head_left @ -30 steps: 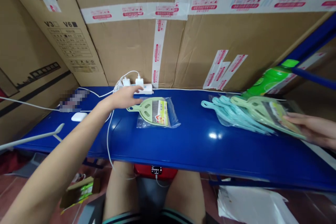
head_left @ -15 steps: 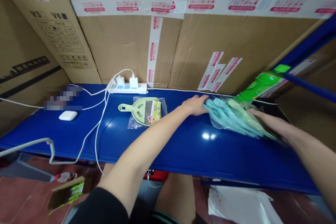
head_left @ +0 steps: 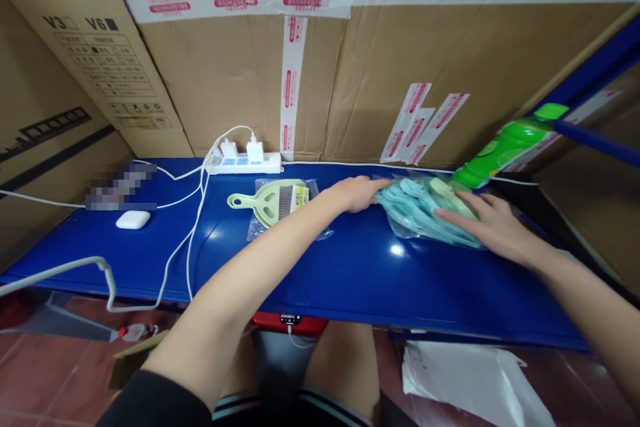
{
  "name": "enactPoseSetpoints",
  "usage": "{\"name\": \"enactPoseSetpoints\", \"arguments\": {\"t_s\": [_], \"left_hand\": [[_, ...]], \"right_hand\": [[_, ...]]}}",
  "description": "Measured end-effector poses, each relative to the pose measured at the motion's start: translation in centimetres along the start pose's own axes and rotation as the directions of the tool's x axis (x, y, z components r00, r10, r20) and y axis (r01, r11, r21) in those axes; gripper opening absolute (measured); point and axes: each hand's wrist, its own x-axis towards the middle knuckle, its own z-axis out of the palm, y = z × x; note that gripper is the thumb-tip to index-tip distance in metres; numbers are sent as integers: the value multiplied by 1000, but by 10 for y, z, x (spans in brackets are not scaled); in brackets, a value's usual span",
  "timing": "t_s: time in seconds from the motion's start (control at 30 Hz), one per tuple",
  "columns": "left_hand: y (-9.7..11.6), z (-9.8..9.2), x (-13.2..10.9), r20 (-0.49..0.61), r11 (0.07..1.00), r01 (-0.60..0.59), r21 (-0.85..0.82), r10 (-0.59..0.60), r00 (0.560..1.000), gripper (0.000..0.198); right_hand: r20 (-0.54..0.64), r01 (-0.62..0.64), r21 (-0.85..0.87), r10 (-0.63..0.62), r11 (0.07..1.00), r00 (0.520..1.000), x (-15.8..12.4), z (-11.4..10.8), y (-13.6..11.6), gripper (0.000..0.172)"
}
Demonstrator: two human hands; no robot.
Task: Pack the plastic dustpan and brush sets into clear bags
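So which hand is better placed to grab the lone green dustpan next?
Probably the left hand, at the left edge of the bagged turquoise dustpans; the right hand, at their right side, is farther from the lone green dustpan.

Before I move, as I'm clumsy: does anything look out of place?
A loose white cable strays to the front edge of the blue table, where it might snag, and a red-capped bottle is oddly on the floor.
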Motion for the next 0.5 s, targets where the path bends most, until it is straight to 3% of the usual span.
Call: {"name": "enactPoseSetpoints", "arguments": {"t_s": [0.13,0.4,0.5], "left_hand": [[-7,-6,-8,29,999,26,48,-28,999,69],[-10,-12,-12,66,994,78,80,-84,994,73],[-12,-9,-13,47,994,71,83,-75,996,73]], "right_hand": [[37,88,-1,-88,996,995,-10,1,-12,90],[44,114,-7,-114,993,993,-8,4,-3,95],[8,151,-25,-151,988,989,-7,5,1,89]]}}
